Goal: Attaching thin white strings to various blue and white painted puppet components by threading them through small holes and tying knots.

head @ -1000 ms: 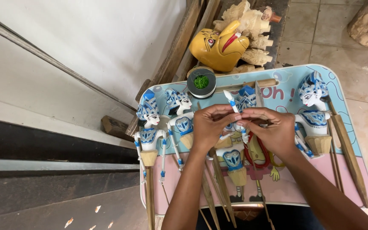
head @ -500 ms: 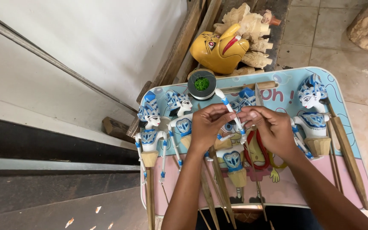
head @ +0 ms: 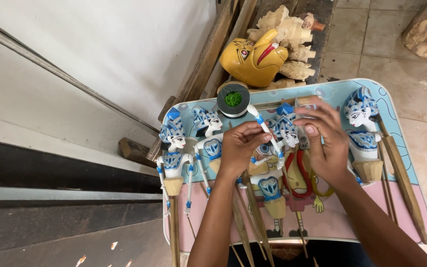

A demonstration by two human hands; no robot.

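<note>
My left hand pinches the thin white arm of a white-and-blue wooden rod puppet lying in the middle of a small table. My right hand hovers over the same puppet's head and shoulder with fingers bent, its fingertips near the table's far edge. Whether it holds something small I cannot tell. More puppets of the same kind lie on the table: one at the left, one beside it and one at the right, each on a wooden stick.
A round dark container with green stuff inside sits at the table's far edge. Beyond it lie a yellow carved mask and unpainted carved wood pieces. A white wall and wooden planks are to the left; tiled floor to the right.
My right hand has lifted off the puppet and moved up and to the right. My left hand has raised the puppet's white arm slightly. The view has shifted a little.
</note>
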